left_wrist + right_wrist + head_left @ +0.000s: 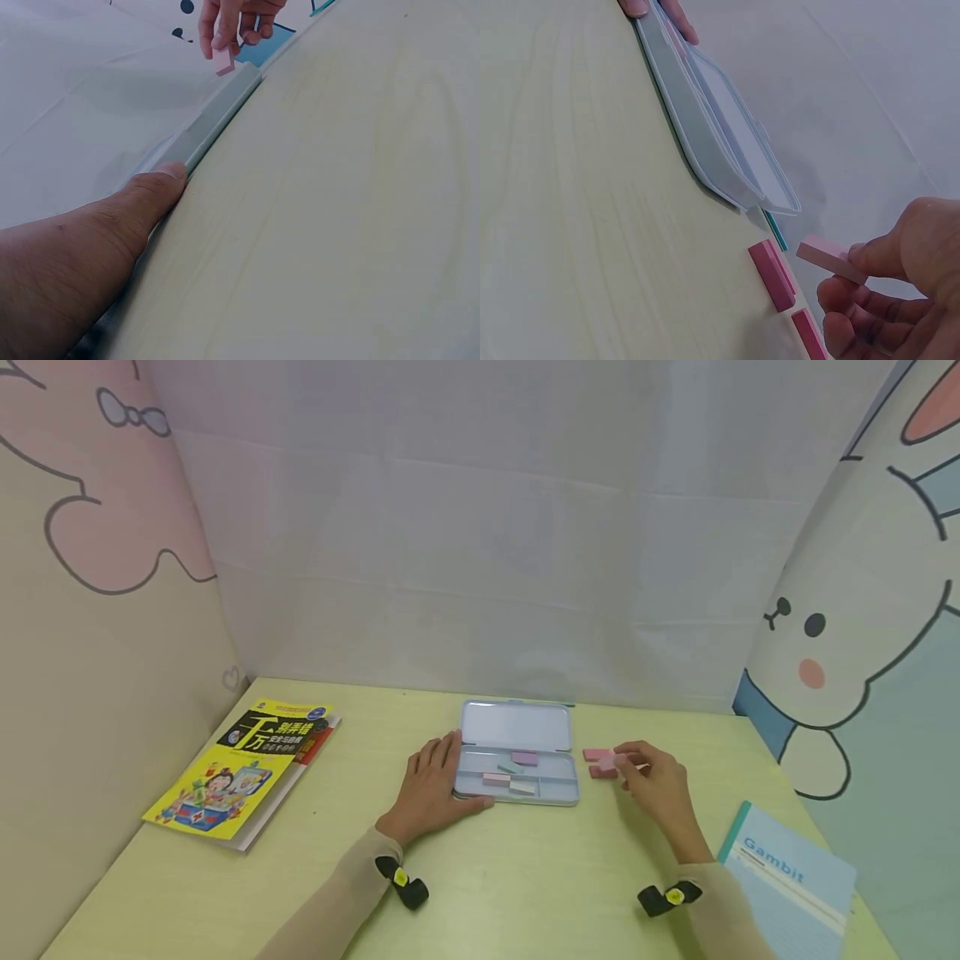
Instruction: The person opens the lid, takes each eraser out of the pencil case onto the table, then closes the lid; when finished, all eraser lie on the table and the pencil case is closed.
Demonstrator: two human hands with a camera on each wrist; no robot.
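Observation:
A pale blue flat case (558, 789) lies with its hinged lid (516, 727) raised back. In its compartments are a purple block (524, 758), a green block (511, 768), a pink block (496, 779) and a white block (522, 787). My left hand (431, 789) rests along the case's left side, fingers straight, thumb against the front edge. Right of the case, my right hand (654, 779) pinches a pale pink rectangular block (829, 259) between thumb and fingers, raised above the table. Below it lie darker pink blocks (774, 276), one beside the other.
On the left side of the table lies a yellow and black booklet (240, 768) over another book. A light blue notebook (795, 877) marked Gambit lies at the right, beside the right forearm. A pale curtain (480, 568) hangs behind the table.

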